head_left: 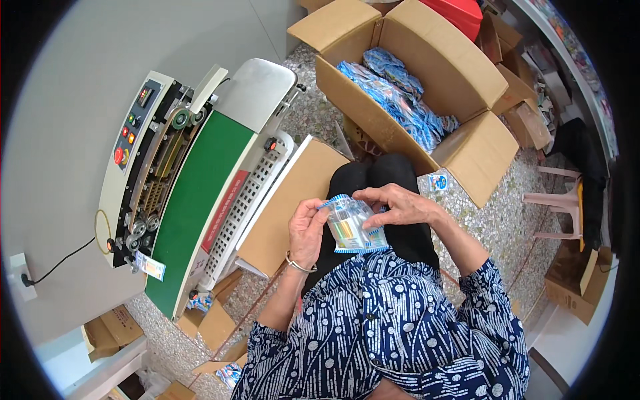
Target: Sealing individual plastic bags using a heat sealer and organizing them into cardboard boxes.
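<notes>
Above my lap, a clear plastic packet (351, 229) with blue-and-white striped edges is between my hands. My left hand (307, 233) pinches its upper left corner, thumb and fingers closed. At the packet's right side, my right hand (399, 205) has its thumb on the front and its fingers curled at the top edge. Small flat items, partly yellow-green, show through the plastic; their kind is unclear. A band sealing machine (227, 193) with a green conveyor belt (200, 200) stands to my left. Another filled packet (151, 265) sits at the belt's near left end.
Ahead to the right, an open cardboard box (373, 113) holds many blue-and-white packets (393, 93). One loose packet (438, 182) lies on the speckled floor. A pink stool (560, 203) stands at far right. A cardboard piece (293, 207) is beside my left knee.
</notes>
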`<state>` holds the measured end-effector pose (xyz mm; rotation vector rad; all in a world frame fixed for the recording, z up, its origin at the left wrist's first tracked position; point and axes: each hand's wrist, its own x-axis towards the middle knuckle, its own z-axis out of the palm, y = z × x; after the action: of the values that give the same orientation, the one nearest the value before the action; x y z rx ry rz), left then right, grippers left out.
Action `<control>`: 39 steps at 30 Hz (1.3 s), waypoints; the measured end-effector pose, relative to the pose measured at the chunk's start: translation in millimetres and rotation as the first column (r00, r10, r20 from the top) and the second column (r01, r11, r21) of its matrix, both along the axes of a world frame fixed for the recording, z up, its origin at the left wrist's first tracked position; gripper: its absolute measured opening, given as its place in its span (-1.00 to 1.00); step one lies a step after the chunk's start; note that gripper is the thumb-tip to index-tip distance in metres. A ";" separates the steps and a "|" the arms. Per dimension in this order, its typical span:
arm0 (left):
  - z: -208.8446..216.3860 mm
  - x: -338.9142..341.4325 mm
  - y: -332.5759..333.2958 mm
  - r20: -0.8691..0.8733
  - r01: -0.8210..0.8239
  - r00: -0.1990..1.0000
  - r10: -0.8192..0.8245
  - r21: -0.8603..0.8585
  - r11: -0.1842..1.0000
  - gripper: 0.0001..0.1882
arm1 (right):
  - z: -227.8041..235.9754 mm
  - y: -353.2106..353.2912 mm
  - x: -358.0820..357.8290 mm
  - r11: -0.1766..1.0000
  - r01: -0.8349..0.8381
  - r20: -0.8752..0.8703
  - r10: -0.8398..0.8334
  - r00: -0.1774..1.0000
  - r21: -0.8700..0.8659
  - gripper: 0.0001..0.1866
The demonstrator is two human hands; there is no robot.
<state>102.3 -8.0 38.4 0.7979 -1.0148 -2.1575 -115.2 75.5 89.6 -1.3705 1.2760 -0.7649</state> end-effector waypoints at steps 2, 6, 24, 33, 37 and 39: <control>4.9 -3.7 -6.5 -0.074 -0.020 0.997 0.023 0.040 0.999 -0.87 | 0.1 -5.7 1.2 0.998 -0.052 -0.006 0.052 0.999 0.025 -0.34; 25.3 -17.8 -25.9 -0.131 -0.070 0.988 0.085 0.113 0.991 -0.86 | -7.1 -15.9 7.2 0.983 0.028 0.425 -0.105 0.899 0.184 -0.53; -4.1 -55.6 -29.9 -0.186 -0.076 0.972 0.143 0.329 0.941 -0.66 | -25.2 -63.9 30.1 0.802 0.446 0.547 -0.598 0.586 0.397 -0.72; 2.2 -38.1 -68.8 -0.189 -0.261 0.922 0.337 0.338 0.904 -0.74 | -28.4 -99.9 12.9 0.805 0.458 0.656 -0.581 0.483 0.376 -0.74; 14.2 -17.2 -79.8 -0.165 -0.317 0.905 0.392 0.353 0.880 -0.76 | -19.2 -148.9 4.8 0.835 0.428 0.629 -0.544 0.555 0.346 -0.78; 14.2 -5.8 -82.2 -0.171 -0.343 0.892 0.418 0.348 0.872 -0.75 | -4.1 -180.2 7.2 0.856 0.409 0.591 -0.515 0.621 0.316 -0.79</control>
<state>96.6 -90.2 52.6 0.7770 -0.3540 -2.0185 -108.0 -104.7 85.5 -0.5163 1.0682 -1.3440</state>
